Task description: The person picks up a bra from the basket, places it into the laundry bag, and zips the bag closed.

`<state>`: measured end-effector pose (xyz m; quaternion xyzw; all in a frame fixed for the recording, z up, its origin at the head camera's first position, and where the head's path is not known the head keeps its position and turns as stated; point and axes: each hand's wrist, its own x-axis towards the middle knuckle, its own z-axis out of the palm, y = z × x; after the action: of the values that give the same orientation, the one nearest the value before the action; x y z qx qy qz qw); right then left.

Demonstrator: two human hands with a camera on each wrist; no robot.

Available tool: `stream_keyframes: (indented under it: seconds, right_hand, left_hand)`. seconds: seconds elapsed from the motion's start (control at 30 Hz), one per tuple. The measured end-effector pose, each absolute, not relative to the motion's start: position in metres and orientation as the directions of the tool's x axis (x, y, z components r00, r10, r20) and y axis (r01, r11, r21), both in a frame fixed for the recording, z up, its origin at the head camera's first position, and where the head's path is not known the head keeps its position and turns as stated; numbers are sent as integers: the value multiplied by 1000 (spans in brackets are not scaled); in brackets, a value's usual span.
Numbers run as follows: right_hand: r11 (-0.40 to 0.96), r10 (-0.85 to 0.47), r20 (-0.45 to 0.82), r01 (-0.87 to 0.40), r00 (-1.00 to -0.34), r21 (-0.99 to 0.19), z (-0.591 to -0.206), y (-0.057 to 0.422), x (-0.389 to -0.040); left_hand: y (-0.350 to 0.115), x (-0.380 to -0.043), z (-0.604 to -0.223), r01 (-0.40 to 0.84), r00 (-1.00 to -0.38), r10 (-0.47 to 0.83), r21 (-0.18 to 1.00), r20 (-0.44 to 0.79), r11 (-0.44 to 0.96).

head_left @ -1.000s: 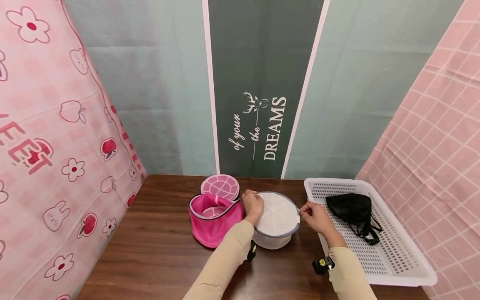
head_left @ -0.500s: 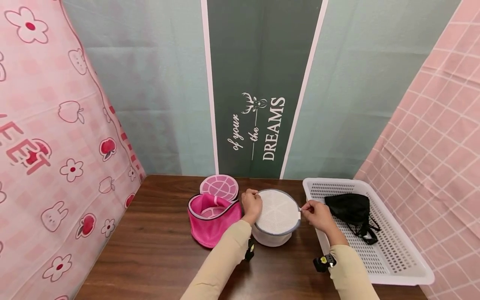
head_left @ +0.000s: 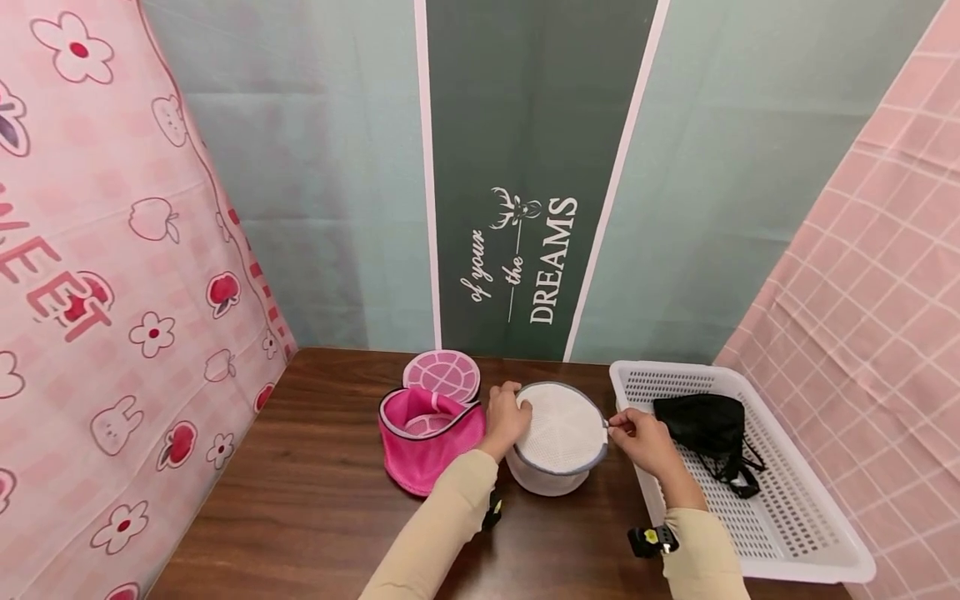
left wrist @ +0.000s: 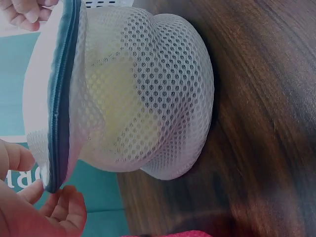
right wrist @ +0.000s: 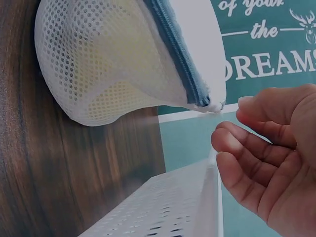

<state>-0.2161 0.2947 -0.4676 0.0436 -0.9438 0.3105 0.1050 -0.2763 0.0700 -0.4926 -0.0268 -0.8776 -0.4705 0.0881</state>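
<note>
So the white mesh bag (head_left: 557, 432) is sitting on the desk (head_left: 330, 500) right between the hands, round top facing up, with a blue-grey zip (left wrist: 60, 98) running round the rim. Some pale yellowish patch shows through the mesh in the wrist views, can't make out what it is.

Left hand (head_left: 505, 418) has the rim pinched on its side, thumb on top and fingers curled underneath. Right hand (head_left: 647, 442) is over at the opposite edge by the zip's end, fingers bent and thumb close to it, but honestly can't tell if it's actually got hold of anything.

Just left of the left hand there's a hot pink bag (head_left: 431, 458) standing open, its round lid (head_left: 442, 375) flipped out behind. Beside the right hand is a white plastic basket (head_left: 802, 570) with a crumpled black mesh thing (head_left: 705, 421) in it. Past both hands hangs a green backdrop (head_left: 536, 108) with "DREAMS" lettering.
</note>
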Motion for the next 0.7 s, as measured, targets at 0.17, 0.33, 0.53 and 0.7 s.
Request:
stream_keyframes:
  seconds: [0.17,0.33,0.53,0.7]
  right_hand:
    - [830,-37,227,-156,-973,-535,-464,291,-211]
    - [897,-54,193,-132,-980,-421,-454,295,-203]
    - [930,-101,92,-127,-991,-346,-442,307,-204]
    - [944,-71,-51,-50,-996,-325,-436,320,-206]
  left_hand:
    - [61,-271,-489,241,-962,53,743,268,625]
    - [48,-259,-482,374,-916,187,585,355,720]
    - [25,-255,-473,430,-881,279,401,382,809]
    - [3,-252,-463,468,-861,361,277,358,839]
